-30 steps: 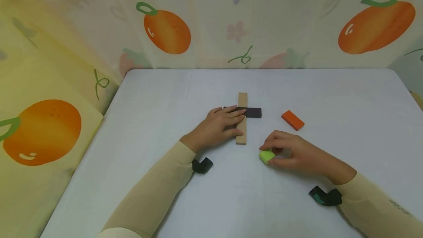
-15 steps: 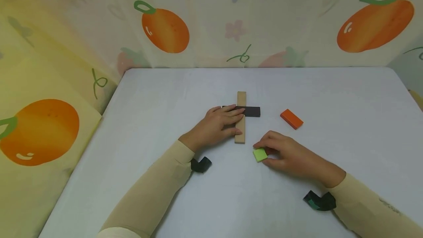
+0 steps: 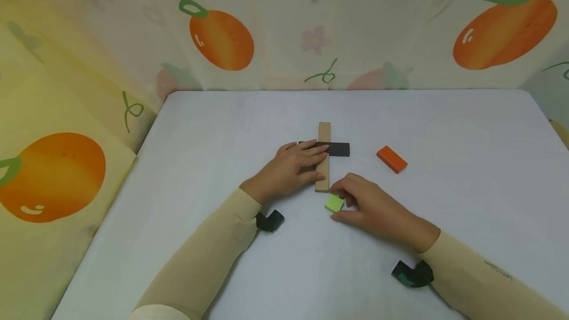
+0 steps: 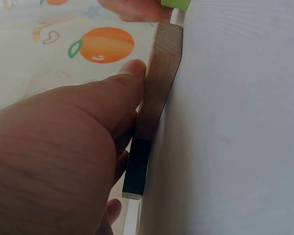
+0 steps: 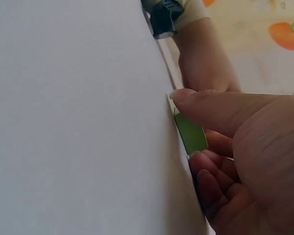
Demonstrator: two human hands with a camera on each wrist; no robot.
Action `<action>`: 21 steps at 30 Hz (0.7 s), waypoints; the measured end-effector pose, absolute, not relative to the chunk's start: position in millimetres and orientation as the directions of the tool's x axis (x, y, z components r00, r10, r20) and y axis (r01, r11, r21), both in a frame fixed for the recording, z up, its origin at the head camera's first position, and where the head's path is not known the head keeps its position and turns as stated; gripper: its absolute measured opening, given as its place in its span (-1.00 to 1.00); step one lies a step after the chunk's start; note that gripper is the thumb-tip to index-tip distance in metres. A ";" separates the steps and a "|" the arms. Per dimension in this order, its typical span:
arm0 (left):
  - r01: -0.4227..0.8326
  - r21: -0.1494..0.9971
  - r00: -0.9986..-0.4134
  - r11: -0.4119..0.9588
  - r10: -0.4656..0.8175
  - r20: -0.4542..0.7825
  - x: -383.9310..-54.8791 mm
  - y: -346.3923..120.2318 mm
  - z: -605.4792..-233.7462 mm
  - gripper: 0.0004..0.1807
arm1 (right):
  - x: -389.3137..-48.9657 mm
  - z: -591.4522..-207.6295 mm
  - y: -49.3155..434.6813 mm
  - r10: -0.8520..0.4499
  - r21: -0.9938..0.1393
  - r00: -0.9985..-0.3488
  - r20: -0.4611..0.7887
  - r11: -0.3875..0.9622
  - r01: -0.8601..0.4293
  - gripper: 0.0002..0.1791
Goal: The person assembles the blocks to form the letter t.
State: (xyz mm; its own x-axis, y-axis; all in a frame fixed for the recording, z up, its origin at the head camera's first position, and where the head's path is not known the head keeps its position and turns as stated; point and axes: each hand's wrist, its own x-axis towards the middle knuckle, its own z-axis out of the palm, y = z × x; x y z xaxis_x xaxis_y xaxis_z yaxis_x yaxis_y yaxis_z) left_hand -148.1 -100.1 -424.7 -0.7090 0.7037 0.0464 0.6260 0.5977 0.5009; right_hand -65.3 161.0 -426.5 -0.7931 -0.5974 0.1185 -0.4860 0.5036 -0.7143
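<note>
Fingers spread, my left hand (image 3: 291,169) rests over a dark block (image 3: 339,149) that lies crosswise among light wooden blocks. One wooden block (image 3: 324,131) reaches away from it, another (image 3: 323,184) toward me. In the left wrist view the thumb touches the side of the near wooden block (image 4: 159,83), with the dark block (image 4: 137,169) beyond it. My right hand (image 3: 371,206) pinches a small light-green block (image 3: 334,203) between thumb and fingertips, just off the near end of that wooden block. The right wrist view shows the green block (image 5: 191,133) close at the table surface.
An orange block (image 3: 392,159) lies slantwise on the white table (image 3: 467,162), to the right of the dark block. A patterned cloth (image 3: 284,28) hangs behind the table and along its left side. Dark wrist devices (image 3: 413,274) sit on both sleeves.
My right hand has slid the green block leftward, from a spot right of the wooden block to its near end. The left hand stays in place on the blocks.
</note>
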 end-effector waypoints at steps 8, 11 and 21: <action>0.624 0.512 -0.706 0.591 0.707 0.044 -148.3 -100.1 -424.6 -0.31 | -72.7 -417.7 159.8 -0.597 -0.781 -0.802 -0.011 0.506 -0.366 -0.47; 0.623 0.514 -0.704 0.590 0.709 0.039 -148.3 -100.0 -425.0 -0.31 | -75.3 -418.8 167.9 -0.632 -0.800 -0.775 0.016 0.457 -0.390 -0.51; 0.624 0.503 -0.706 0.598 0.707 0.035 -148.1 -101.0 -423.8 -0.30 | -77.3 -429.8 172.5 -0.647 -0.783 -0.749 0.145 0.387 -0.486 -0.68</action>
